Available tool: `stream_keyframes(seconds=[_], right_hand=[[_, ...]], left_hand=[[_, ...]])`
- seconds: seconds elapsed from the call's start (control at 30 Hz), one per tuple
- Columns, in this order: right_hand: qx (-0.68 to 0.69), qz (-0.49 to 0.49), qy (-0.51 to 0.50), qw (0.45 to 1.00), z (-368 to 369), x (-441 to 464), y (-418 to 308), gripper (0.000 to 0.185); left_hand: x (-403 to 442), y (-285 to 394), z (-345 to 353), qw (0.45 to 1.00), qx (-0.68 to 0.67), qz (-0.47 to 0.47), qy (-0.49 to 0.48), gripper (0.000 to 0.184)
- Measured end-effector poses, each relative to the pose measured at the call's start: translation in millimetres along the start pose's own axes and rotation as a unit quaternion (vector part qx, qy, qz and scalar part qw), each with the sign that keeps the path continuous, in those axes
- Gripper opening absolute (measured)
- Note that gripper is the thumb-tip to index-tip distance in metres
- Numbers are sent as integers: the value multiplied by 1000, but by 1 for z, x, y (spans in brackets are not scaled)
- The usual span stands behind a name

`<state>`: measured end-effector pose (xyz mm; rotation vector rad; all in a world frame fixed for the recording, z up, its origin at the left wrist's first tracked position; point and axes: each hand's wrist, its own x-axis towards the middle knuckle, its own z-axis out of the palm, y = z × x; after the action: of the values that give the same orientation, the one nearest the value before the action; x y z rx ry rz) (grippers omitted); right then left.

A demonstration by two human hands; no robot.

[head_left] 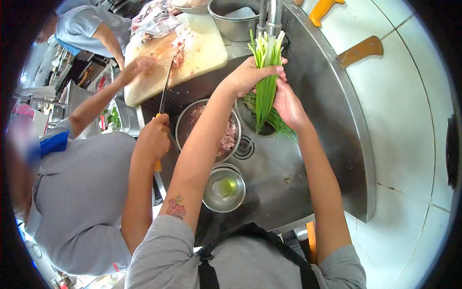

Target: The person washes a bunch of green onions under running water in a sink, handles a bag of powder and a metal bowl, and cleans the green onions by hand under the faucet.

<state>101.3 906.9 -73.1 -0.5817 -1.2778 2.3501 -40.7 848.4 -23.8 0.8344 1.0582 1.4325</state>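
My left hand (252, 76) is wrapped round a bunch of long green stalks (265, 98), pale ends up, below the faucet (275, 17). Against the bunch's right side, my right hand (288, 103) presses with its fingers closed round it. More thin green stalks (285, 126) lie behind and below, over a bowl (263, 132) in the metal sink (274, 173). Left of them, a round metal bowl (179, 126) holds pieces of pink meat (228, 139). A smaller metal bowl (224, 204) with something light green in it sits nearer my body.
A co-worker (86, 178) on the left holds a knife (166, 89) over a cutting board (202, 43) with meat. Another person (89, 24) stands beyond. A metal pot (233, 29) is behind the sink; a cleaver (363, 49) and an orange handle (323, 10) are at the tiled wall.
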Motion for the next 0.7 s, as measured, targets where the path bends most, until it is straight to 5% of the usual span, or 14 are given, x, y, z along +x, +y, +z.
stream_keyframes(seconds=[0.13,0.3,0.4,0.5,0.53,0.63,0.7], right_hand=[[-86,-11,-72,994,18,-7,-10,33],[-128,-24,-44,991,27,1,-14,34],[-120,-84,-38,988,27,5,-12,36],[-120,1,-94,988,16,-8,-30,39],[-218,38,-142,965,6,-10,-38,42],[-266,35,-119,956,-38,-8,-14,46],[-268,129,14,955,-97,11,45,40]], left_hand=[[-3,12,0,1000,21,21,10,40],[-9,24,9,956,261,43,128,46],[-10,4,2,977,193,4,88,45],[-6,-16,0,995,80,-10,62,44],[-6,-17,2,995,79,1,68,43],[-9,-14,10,991,65,-1,119,41],[-5,-10,12,986,104,-24,131,41]])
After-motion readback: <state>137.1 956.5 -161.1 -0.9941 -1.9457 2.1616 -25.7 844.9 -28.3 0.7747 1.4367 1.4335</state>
